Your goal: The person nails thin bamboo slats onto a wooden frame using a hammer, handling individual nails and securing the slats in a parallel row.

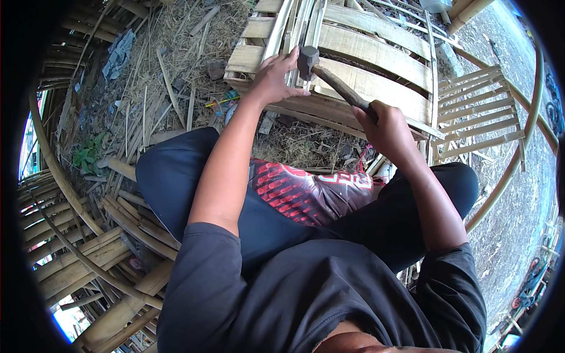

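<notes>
Folded legs (176, 162) bound the near side. The right hand (385, 126) grips the hammer (336, 85), its head above the slatted crate (376, 53) near its front edge, barely clear of the spread left hand (273, 79). Pavement (500, 235) stretches rightward.

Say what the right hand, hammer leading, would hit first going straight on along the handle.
Likely the left hand: its fingers lie just beyond the hammer head. Depth is unclear; it could pass above them.

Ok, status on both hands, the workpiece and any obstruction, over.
Right hand gripping club hammer by handle. Left hand at slatted crate, close to hammer head, grip unclear. Hammer head hides some of crate.
</notes>
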### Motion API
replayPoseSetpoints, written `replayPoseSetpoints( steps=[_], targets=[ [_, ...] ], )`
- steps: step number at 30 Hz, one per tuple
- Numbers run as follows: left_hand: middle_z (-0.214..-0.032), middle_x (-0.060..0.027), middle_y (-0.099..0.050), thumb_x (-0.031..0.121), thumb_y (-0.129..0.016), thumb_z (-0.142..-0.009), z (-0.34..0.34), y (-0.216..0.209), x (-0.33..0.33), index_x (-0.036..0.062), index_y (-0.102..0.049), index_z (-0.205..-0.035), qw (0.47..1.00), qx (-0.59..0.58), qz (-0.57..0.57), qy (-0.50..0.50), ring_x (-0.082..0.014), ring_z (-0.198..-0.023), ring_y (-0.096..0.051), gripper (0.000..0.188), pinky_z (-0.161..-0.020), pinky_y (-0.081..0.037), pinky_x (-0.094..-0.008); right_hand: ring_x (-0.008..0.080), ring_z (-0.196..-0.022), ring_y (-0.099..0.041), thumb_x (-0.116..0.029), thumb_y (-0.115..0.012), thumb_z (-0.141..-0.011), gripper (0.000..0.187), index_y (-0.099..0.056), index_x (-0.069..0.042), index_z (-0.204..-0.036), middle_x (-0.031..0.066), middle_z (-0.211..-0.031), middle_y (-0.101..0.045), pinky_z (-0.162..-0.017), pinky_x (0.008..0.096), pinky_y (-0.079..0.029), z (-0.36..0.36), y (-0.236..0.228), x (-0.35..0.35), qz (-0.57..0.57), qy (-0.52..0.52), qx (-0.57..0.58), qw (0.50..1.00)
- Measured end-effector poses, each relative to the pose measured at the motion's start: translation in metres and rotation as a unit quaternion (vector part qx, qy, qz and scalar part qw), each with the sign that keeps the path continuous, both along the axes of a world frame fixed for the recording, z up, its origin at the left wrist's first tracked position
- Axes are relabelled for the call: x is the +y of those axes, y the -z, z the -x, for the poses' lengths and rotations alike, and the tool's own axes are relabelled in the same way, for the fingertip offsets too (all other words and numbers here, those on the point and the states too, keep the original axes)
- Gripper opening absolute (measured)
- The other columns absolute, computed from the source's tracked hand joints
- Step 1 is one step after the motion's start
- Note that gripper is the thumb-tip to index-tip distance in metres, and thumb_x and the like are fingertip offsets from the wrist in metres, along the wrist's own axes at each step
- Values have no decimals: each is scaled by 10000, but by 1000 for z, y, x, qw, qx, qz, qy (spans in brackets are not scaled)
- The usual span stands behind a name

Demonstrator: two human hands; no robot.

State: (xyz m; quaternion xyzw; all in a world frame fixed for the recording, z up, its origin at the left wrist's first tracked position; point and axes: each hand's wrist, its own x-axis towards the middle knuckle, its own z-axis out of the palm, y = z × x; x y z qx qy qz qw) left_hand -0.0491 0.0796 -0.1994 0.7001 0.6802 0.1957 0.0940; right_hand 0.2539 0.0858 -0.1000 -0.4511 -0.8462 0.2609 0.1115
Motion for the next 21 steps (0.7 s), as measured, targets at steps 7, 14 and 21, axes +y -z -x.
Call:
replayPoseSetpoints(
  steps=[7, 14, 21],
  targets=[
    [-1392, -61, -631, 552, -904, -619, 2, 5, -2, 131, -302, -1588, 999, -31, -37, 5, -333, -1436, -414, 1215, -1212, -296, -411, 477, -660, -642, -361, -663, -963, 427, -626, 30, -796, 276, -632, -601, -623, 524, -503, -1, 4, -5, -22, 30, 19, 999],
    [-1426, 8, -608, 510, -904, -635, 0, -10, -6, 266, -635, -1350, 998, -29, -34, 42, -254, -1410, -452, 802, -1211, -301, -428, 488, -680, -636, -364, -661, -967, 466, -609, 48, -756, 289, -668, -606, -630, 519, -497, -5, 6, 3, 5, 46, 4, 999],
    [-1420, -22, -606, 496, -893, -642, 9, -17, -1, 218, -737, -1154, 994, 11, -40, 101, -212, -1401, -462, 603, -1228, -258, -468, 431, -581, -563, -367, -668, -970, 481, -602, 52, -742, 257, -612, -565, -572, 482, -461, -3, 14, 1, -10, 20, 31, 999]
  ],
)
